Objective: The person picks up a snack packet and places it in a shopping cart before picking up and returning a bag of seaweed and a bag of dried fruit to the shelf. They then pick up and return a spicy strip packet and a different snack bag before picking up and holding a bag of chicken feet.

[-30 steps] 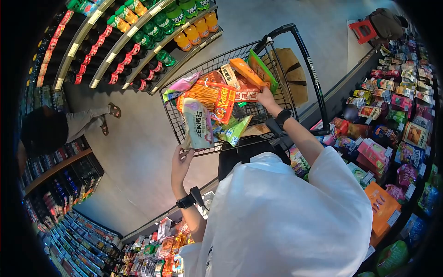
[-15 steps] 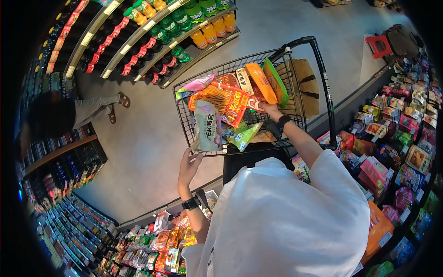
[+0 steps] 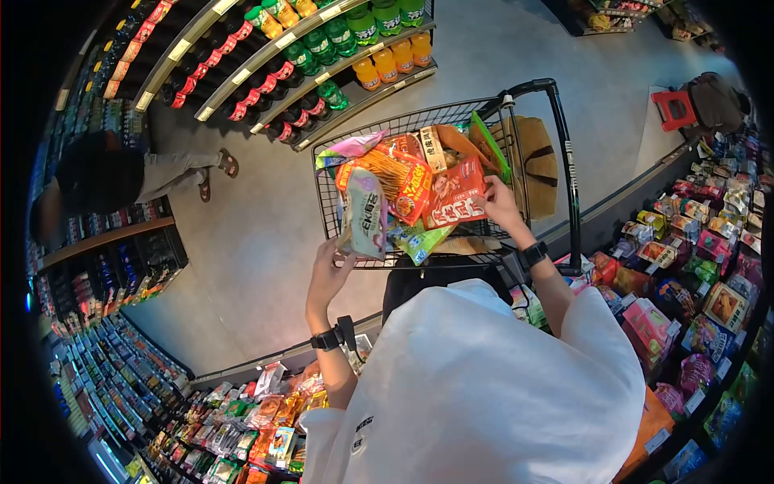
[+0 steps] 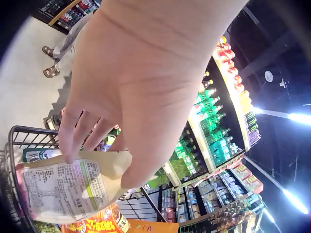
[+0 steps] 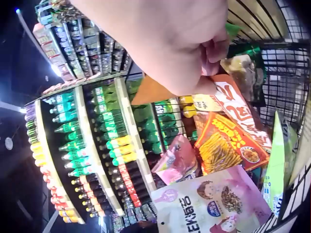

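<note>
Pinching one apiece, hands (image 3: 326, 276) (image 3: 503, 206) hold a pale pouch (image 3: 364, 219) and red packet (image 3: 453, 192).

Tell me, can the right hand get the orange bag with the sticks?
Probably yes: the orange bag lies close by, with most of its front uncovered. But the right hand is holding the red bag, so it might need to let go of that first.

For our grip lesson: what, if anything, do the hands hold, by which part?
Left hand: pale bag, by one end. Right hand: red packet, by its edge.
</note>
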Motion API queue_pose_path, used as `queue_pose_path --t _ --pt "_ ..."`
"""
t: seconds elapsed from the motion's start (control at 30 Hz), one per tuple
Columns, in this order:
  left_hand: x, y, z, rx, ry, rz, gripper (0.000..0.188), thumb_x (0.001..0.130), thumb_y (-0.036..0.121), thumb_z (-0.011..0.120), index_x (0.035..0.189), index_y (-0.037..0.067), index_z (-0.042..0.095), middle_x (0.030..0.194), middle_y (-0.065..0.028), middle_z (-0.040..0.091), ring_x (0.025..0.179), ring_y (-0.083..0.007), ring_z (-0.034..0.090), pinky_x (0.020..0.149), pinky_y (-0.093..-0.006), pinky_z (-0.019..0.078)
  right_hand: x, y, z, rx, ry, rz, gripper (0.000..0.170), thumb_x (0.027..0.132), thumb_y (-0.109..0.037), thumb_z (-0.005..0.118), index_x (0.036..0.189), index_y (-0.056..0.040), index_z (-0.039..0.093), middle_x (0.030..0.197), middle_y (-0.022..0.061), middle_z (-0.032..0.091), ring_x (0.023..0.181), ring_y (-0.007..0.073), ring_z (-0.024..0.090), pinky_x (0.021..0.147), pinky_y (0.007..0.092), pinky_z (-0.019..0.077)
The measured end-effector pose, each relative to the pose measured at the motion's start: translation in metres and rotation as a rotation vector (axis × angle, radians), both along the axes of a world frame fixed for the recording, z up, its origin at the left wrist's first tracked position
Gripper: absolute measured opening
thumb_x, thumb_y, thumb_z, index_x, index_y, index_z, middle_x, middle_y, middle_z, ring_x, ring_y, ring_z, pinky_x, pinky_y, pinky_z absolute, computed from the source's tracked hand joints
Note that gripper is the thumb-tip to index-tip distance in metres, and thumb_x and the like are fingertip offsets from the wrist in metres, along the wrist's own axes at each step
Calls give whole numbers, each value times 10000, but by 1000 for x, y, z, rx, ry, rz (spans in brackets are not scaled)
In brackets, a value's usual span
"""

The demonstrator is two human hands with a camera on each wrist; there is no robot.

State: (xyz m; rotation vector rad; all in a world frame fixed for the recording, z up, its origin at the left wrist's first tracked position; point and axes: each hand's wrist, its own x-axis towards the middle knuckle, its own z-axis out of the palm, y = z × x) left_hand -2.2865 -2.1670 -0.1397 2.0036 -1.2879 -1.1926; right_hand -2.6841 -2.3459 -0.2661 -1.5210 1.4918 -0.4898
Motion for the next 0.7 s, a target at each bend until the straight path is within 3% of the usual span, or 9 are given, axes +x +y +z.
queue_pose_path --t 0.03,0.2,0.37,0.47,0.5,0.57,0.6,0.63,0.7 --pt "2 0 -5 -39 -36 -14 557 931 153 742 1410 -36 528 1331 -167 568 896 -192 668 803 -322 556 -2 0 14 -41 -11 22 578 842 -123 826 1326 31 548 739 39 587 626 113 560 577 289 478" --pt "-7 -4 2 -169 -145 129 729 919 135 746 1523 -56 384 1265 -173 549 906 -180 634 795 -313 540 6 -3 117 -191 -63 54 517 884 -31 774 1350 8 554 726 -6 546 595 46 475 532 237 392" --pt "-7 2 16 -329 -305 186 810 917 141 752 1566 -53 309 1168 -146 557 851 -183 602 830 -325 520 12 3 146 -165 -376 15 490 892 -21 774 1341 1 577 745 -63 524 625 2 420 554 195 340" --pt "10 15 12 -298 -238 186 753 924 162 756 1534 -49 367 1158 -150 569 838 -183 594 786 -317 514 30 12 170 -8 -576 -13 544 880 0 786 1376 9 562 797 -67 530 668 -4 430 587 179 346" --pt "14 24 5 -344 -215 150 669 935 184 757 1504 17 449 1265 -133 586 827 -172 615 723 -314 521 37 18 172 24 -621 17 560 875 9 784 1386 9 552 802 -64 521 684 0 443 597 182 361" --pt "16 30 31 -268 -19 147 518 941 203 752 1371 -12 558 1138 -143 626 848 -205 606 767 -333 513 58 30 177 77 -684 80 586 864 26 780 1398 9 538 803 -55 504 711 11 464 620 189 392" --pt "23 39 35 -284 8 107 481 936 209 764 1341 6 602 1203 -134 635 874 -184 627 767 -328 531 72 41 182 99 -702 112 596 857 33 779 1400 10 534 800 -51 495 722 17 474 634 192 409" --pt "31 52 34 -198 144 126 465 936 247 764 1292 -16 622 1257 -166 635 1020 -236 636 890 -336 530 88 54 183 136 -719 157 605 849 38 781 1399 9 531 802 -43 501 715 28 483 636 195 419" --pt "47 80 28 -425 -82 86 578 910 367 781 1272 -56 624 1323 -213 611 1223 -345 590 1016 -411 494 119 82 185 222 -701 256 617 835 45 785 1395 6 529 806 -30 510 703 46 500 637 205 438"
